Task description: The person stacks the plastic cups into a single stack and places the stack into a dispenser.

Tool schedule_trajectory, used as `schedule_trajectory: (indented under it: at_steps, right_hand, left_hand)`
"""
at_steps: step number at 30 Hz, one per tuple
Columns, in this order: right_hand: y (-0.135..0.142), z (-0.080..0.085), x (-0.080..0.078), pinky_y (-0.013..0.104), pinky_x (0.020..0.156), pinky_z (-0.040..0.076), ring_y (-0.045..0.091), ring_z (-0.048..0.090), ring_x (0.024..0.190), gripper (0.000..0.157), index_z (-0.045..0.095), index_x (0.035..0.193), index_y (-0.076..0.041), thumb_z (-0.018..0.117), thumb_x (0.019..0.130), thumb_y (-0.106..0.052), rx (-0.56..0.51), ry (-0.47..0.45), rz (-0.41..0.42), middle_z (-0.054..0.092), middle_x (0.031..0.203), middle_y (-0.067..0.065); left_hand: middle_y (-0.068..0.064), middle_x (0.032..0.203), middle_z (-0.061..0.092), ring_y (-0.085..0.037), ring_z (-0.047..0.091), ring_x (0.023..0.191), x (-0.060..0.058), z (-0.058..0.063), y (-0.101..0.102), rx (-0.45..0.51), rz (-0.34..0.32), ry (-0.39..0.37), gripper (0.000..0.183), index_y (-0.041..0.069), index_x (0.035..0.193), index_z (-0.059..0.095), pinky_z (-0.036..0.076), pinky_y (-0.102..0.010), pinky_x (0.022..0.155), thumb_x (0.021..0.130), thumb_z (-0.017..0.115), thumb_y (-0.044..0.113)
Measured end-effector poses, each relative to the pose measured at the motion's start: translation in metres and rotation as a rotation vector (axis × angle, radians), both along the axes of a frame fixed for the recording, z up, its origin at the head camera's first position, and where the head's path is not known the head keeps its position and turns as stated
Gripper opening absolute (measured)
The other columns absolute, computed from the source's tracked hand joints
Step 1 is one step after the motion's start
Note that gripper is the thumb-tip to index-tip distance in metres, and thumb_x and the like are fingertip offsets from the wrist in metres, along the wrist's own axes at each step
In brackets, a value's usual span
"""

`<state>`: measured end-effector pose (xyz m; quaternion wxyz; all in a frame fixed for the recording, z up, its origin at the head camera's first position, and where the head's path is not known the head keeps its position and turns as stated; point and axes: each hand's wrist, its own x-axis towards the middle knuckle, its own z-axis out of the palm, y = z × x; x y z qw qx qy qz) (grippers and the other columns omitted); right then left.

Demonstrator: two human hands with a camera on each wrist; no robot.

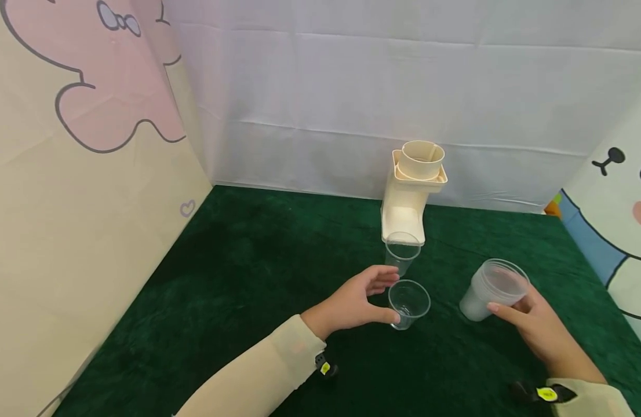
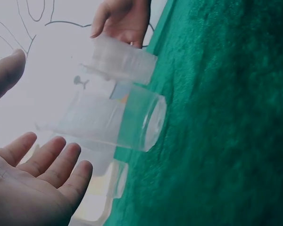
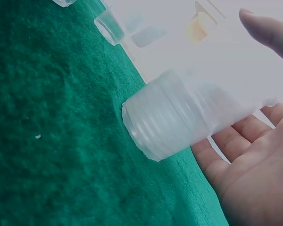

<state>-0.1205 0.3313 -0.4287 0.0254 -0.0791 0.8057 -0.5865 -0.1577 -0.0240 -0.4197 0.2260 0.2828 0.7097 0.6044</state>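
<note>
Beside a clear plastic cup (image 1: 410, 301) my left hand (image 1: 357, 301) is spread, thumb low and fingers beyond its rim. The left wrist view shows this hand's relaxed fingers (image 2: 61, 165) apart from the cup (image 2: 155, 123). A second clear cup (image 1: 401, 255) stands just behind. Off to the right, my right hand (image 1: 534, 324) holds a stack of nested plastic cups (image 1: 479, 298), thumb on the near side, fingers mostly hidden behind. The stack leans toward that hand; in the right wrist view its ribbed base (image 3: 151, 122) is close over the cloth.
A cream-coloured stand with a round holder (image 1: 414, 179) is at the back, against a white cloth wall (image 1: 310, 87). Dark green cloth (image 1: 258, 249) covers the table. Printed cartoon sheets (image 1: 106, 202) hang at both sides.
</note>
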Motion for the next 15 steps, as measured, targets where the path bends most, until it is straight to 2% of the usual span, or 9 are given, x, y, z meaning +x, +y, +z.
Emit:
schedule_trajectory:
  at_steps: [9,15]
  right_hand:
    - [0.0,0.001,0.001,0.014,0.081,0.044,0.005,0.047,0.113,0.06,0.027,0.145,-0.012,0.054,0.093,0.001,-0.018,0.004,0.012,0.039,0.134,0.006]
    - [-0.001,0.002,0.001,0.014,0.082,0.043,0.006,0.045,0.114,0.06,0.027,0.145,-0.011,0.053,0.093,0.002,-0.023,0.015,0.015,0.037,0.135,0.008]
  left_hand:
    - [0.008,0.138,0.044,-0.005,0.042,0.124,0.003,-0.011,0.011,-0.01,-0.01,-0.054,0.074,0.034,0.137,0.038,0.034,-0.033,0.104,0.076,0.079,0.027]
    - [0.011,0.136,0.045,-0.004,0.041,0.125,0.002,-0.013,0.018,-0.021,0.005,-0.029,0.075,0.033,0.137,0.038,0.033,-0.028,0.104,0.075,0.08,0.027]
